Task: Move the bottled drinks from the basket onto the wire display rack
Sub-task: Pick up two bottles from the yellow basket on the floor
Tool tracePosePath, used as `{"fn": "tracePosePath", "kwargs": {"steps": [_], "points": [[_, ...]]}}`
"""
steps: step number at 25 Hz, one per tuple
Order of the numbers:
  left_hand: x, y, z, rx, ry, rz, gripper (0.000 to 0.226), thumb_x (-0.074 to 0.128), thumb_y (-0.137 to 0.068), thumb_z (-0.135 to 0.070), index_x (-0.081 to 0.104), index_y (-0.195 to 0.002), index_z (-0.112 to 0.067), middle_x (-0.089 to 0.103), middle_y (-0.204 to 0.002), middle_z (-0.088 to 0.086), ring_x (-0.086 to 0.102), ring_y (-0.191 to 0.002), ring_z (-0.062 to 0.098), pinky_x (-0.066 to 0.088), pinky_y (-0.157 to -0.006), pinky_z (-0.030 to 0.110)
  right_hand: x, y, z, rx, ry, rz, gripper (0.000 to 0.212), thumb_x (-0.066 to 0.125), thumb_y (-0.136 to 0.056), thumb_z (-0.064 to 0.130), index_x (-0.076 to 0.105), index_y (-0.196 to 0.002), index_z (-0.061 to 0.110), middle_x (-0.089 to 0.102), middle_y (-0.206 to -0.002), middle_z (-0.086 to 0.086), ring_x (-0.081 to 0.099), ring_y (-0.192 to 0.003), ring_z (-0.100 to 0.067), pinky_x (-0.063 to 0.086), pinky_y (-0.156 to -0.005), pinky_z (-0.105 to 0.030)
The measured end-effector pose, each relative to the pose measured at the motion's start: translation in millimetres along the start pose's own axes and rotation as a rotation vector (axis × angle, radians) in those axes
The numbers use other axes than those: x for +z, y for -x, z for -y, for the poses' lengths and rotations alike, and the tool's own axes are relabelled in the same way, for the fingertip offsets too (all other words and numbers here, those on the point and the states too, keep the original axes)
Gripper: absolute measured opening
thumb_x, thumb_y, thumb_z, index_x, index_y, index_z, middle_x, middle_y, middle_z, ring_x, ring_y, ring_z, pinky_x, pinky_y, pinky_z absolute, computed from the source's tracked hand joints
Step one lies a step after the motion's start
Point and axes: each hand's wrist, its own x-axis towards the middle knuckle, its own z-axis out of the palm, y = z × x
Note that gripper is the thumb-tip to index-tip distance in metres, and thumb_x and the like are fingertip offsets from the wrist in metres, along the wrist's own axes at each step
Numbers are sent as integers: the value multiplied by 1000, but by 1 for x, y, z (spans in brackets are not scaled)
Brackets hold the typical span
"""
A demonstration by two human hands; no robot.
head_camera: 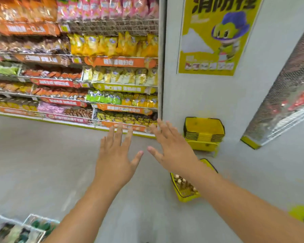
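A yellow basket (180, 196) stands on the grey floor at right of centre, partly hidden under my right forearm. Several brown bottled drinks (183, 185) with pale caps stand upright in it. My left hand (115, 156) and my right hand (170, 146) are both stretched out in front of me, fingers spread, holding nothing, above the floor and short of the basket. A wire display rack (16, 230) holding dark green bottles shows at the bottom left corner, blurred.
Snack shelves (74, 76) fill the left and back. A stack of yellow baskets (204, 133) sits against a white pillar with a yellow poster (216, 34). A mesh-sided rack (288, 95) stands at the right. Grey floor lies between.
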Motion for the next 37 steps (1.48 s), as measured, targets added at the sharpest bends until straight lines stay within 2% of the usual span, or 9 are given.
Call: {"fn": "tracePosePath", "kwargs": {"steps": [5, 9, 12, 17, 21, 25, 28, 34, 37], "points": [[55, -94, -47, 191, 100, 2, 85, 29, -90, -71, 33, -159, -21, 20, -169, 13, 20, -154, 37, 23, -123, 56, 0, -14, -81, 188, 120, -25, 77, 34, -95, 62, 38, -157, 16, 31, -166, -11, 26, -154, -35, 33, -121, -52], [86, -160, -91, 296, 181, 38, 86, 25, -89, -72, 30, -159, -22, 17, -170, 12, 16, -156, 35, 23, -122, 56, -4, -19, -147, 377, 113, -40, 82, 27, -92, 65, 27, -162, 21, 16, -171, -5, 10, -158, -29, 23, -125, -52], [108, -190, -122, 389, 233, 77, 85, 26, -90, -70, 29, -160, -22, 18, -169, 11, 16, -156, 34, 25, -122, 58, -4, -18, -183, 456, 129, -60, 81, 29, -93, 65, 27, -161, 21, 18, -170, -5, 13, -158, -30, 24, -125, -51], [146, -227, -174, 448, 252, 98, 83, 27, -91, -71, 26, -160, -25, 17, -170, 8, 15, -157, 33, 22, -122, 57, 2, -17, -242, 503, 102, -37, 81, 27, -96, 66, 27, -162, 19, 17, -171, -6, 10, -158, -29, 23, -126, -48], [178, -251, -221, 420, 236, 120, 83, 29, -91, -70, 24, -160, -25, 16, -170, 8, 13, -157, 32, 21, -124, 57, 14, -24, -307, 462, 71, -7, 81, 26, -96, 66, 21, -163, 21, 11, -172, -3, 4, -159, -26, 21, -127, -47], [207, -268, -268, 307, 235, 138, 82, 28, -92, -69, 28, -160, -24, 15, -171, 7, 13, -157, 30, 22, -124, 53, 23, -36, -379, 385, 13, 24, 81, 23, -95, 66, 18, -164, 22, 6, -172, 0, -1, -159, -23, 19, -127, -47], [231, -271, -291, 215, 244, 194, 82, 25, -93, -70, 23, -162, -25, 9, -172, 6, 9, -158, 29, 21, -125, 53, 36, -47, -419, 320, -10, 95, 81, 24, -95, 65, 17, -164, 22, 7, -172, 0, 0, -159, -23, 21, -126, -49], [288, -288, -293, 109, 229, 288, 80, 34, -93, -67, 27, -160, -23, 19, -169, 10, 20, -155, 35, 29, -121, 56, 95, -87, -462, 228, -69, 215, 82, 30, -95, 64, 21, -163, 19, 9, -172, 0, 5, -159, -23, 17, -128, -42], [329, -306, -278, 84, 246, 361, 79, 35, -94, -65, 32, -158, -20, 23, -168, 11, 22, -155, 35, 32, -119, 57, 136, -104, -473, 254, -92, 312, 79, 34, -97, 61, 24, -162, 17, 14, -171, -2, 12, -158, -25, 24, -126, -42]]}}
